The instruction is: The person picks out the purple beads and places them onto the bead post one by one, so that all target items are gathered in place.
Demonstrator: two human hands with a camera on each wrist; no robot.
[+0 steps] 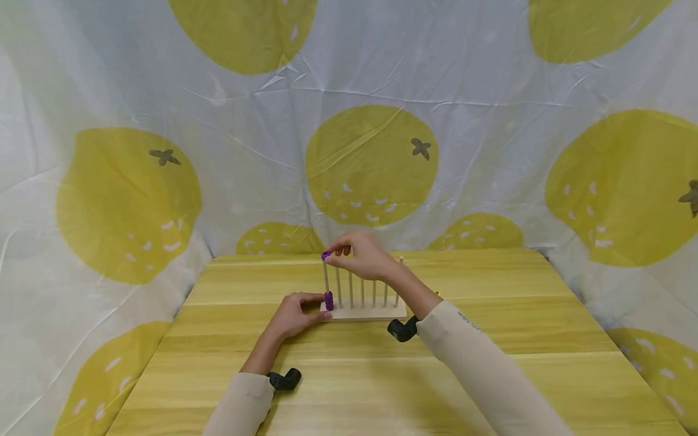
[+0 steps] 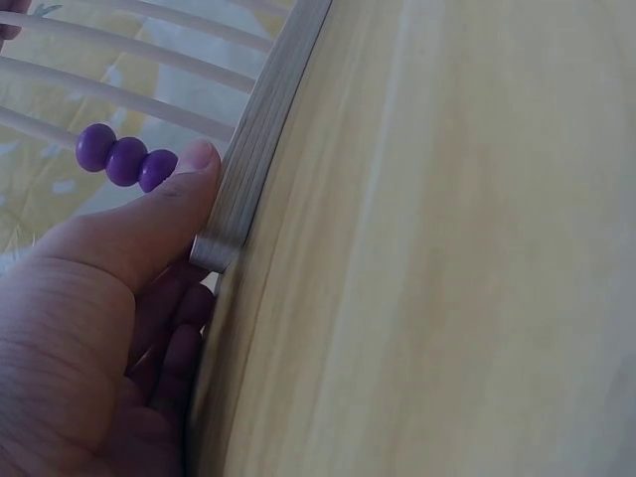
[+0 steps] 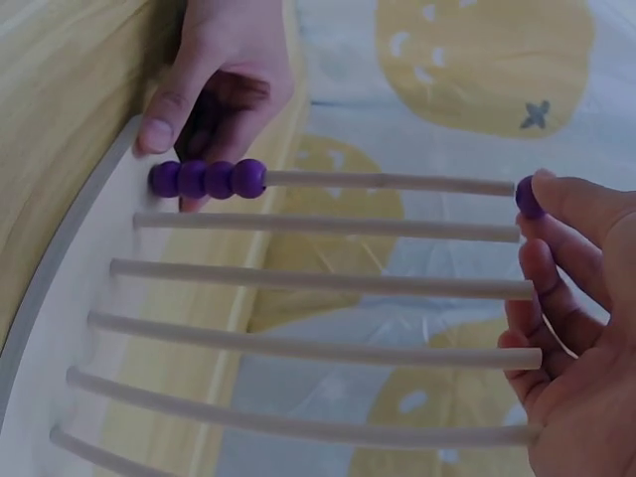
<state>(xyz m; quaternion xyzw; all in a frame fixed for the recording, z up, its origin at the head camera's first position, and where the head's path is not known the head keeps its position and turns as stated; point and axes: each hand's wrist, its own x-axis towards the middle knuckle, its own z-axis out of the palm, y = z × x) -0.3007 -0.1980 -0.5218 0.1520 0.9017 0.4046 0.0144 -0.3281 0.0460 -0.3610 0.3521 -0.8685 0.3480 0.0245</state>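
Observation:
A wooden stand with a pale flat base [image 1: 371,312] and a row of upright rods [image 3: 328,348] is on the table. Several purple beads [image 3: 207,180] are stacked at the foot of its leftmost rod. My left hand [image 1: 291,316] holds the base's left end, with the thumb [image 2: 189,179] on the base beside the bead stack. At the top of that same rod, my right hand [image 1: 364,257] pinches one more purple bead [image 3: 529,198] between thumb and fingers. This bead is at the rod's tip; whether the rod has entered its hole I cannot tell.
A small yellow object [image 1: 438,293] shows past the right forearm, mostly hidden. Black devices [image 1: 402,330] are strapped at both wrists. The wood-grain table [image 1: 349,375] ends at a lemon-print cloth [image 1: 262,151] behind and at the sides.

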